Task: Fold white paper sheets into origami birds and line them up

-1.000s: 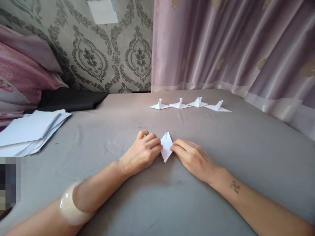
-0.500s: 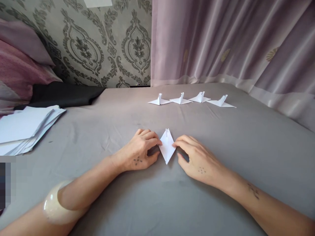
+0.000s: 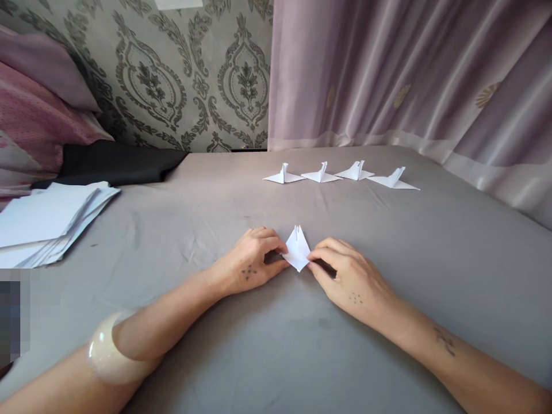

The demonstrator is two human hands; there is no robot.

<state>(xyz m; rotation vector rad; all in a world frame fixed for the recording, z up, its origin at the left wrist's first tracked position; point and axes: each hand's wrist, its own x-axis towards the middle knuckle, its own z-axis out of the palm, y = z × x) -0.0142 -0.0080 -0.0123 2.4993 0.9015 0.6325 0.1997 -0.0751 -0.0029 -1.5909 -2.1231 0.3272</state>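
Observation:
A small white folded paper (image 3: 297, 252), diamond-shaped with a split upper tip, sits between my two hands above the grey cloth. My left hand (image 3: 257, 259) pinches its left corner between thumb and fingers. At the right corner, my right hand (image 3: 345, 270) grips it the same way, thumb below and index finger above. The paper's lower tip points toward me. Beyond the hands stand several finished white paper cranes in a row, the leftmost crane (image 3: 283, 175) nearly straight ahead and the rightmost crane (image 3: 395, 179) farther right.
A stack of white paper sheets (image 3: 47, 221) lies at the left, in front of a black cloth (image 3: 116, 164). Grey fabric (image 3: 276, 345) covers the surface. A mauve curtain (image 3: 353, 69) hangs behind on the right, patterned wallpaper (image 3: 194, 86) on the left.
Both thumbs have closed in onto the paper's side corners. Its lower half looks shorter now, its bottom tip higher. The view has shifted slightly.

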